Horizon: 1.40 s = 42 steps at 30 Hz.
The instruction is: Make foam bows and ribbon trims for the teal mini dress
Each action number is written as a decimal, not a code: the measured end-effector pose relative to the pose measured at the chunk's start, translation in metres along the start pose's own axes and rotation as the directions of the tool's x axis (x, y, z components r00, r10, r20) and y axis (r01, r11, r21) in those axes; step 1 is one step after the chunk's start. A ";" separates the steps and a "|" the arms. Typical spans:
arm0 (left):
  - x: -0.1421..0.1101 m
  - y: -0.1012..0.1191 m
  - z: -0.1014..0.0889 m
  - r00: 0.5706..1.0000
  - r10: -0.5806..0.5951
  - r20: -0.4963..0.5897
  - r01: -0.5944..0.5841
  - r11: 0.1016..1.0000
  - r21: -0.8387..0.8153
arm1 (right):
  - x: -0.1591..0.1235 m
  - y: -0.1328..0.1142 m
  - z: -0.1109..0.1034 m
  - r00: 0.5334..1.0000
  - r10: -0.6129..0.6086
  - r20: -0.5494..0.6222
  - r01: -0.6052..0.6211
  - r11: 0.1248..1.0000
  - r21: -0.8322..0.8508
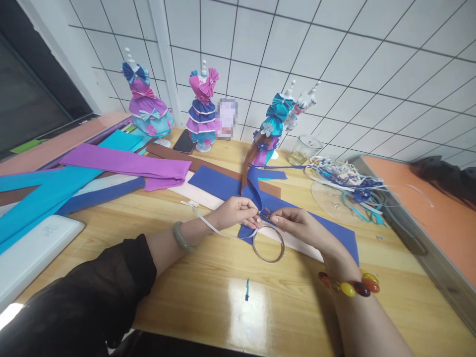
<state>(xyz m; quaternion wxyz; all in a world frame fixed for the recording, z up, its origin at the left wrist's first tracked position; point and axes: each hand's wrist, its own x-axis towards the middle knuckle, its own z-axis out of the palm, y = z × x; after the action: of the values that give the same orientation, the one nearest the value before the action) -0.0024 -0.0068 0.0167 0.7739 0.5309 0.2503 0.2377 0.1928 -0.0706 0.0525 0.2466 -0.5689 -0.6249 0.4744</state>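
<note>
The left hand (pixel 241 212) and right hand (pixel 297 225) are pinching a small blue piece (pixel 265 213) near the centre of the frame. Its visible part is running roughly sideways between the fingertips, which are hiding its ends. A thin ring (pixel 268 260) is showing just below, while a broad blue strip (pixel 330 229) is lying behind, slanting toward lower right. A white cord (pixel 207 223) is curving past the left wrist. Tangled ribbons (pixel 345 174) are lying right of centre, folded purple cloth (pixel 126 163) left; dressed mannequins (pixel 203 111) are standing along the upper frame.
</note>
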 end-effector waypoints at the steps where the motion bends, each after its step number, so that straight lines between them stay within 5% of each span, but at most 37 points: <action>1: 0.000 0.000 0.000 1.000 0.000 0.002 0.000 1.000 0.001 | 0.000 0.000 0.000 1.000 -0.003 0.002 0.003 1.000 -0.001; 14: 0.005 -0.005 -0.008 1.000 -0.005 -0.012 0.004 0.996 -0.092 | -0.001 -0.002 -0.006 0.998 -0.020 0.056 0.025 0.996 -0.083; 18: 0.005 -0.002 -0.007 1.000 -0.005 -0.024 0.002 0.993 -0.117 | 0.003 0.010 -0.018 0.987 -0.011 -0.161 -0.029 0.969 -0.245; 22: 0.004 -0.002 -0.006 0.999 0.013 -0.036 -0.018 0.993 -0.120 | 0.010 0.032 -0.027 0.890 0.017 -0.456 -0.290 0.793 -0.536; 26: 0.004 -0.002 -0.004 0.999 0.039 -0.034 -0.042 0.995 -0.095 | 0.013 0.044 -0.026 0.889 -0.056 -0.454 -0.304 0.669 -0.678; 30: 0.003 -0.002 -0.002 0.996 0.069 -0.052 -0.070 0.997 -0.027 | 0.014 0.039 -0.019 0.813 -0.276 -0.513 -0.268 0.604 -0.750; 32: 0.003 -0.003 0.000 0.994 0.090 -0.066 -0.088 0.996 0.019 | 0.015 0.032 -0.012 0.799 -0.344 -0.493 -0.122 0.710 -0.693; 36: 0.003 -0.006 0.002 0.990 0.126 -0.068 -0.119 0.989 0.093 | 0.017 0.017 0.010 0.895 -0.233 -0.380 0.151 0.960 -0.234; 42: -0.001 -0.008 0.004 0.984 0.175 -0.034 -0.165 0.967 0.197 | 0.020 0.007 0.031 0.943 -0.113 -0.314 0.200 0.944 0.261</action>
<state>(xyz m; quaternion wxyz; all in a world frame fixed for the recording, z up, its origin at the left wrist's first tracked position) 0.0006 -0.0125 0.0109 0.6890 0.6166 0.2456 0.2911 0.1654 -0.0621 0.0288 0.4549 -0.5390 -0.5486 0.4489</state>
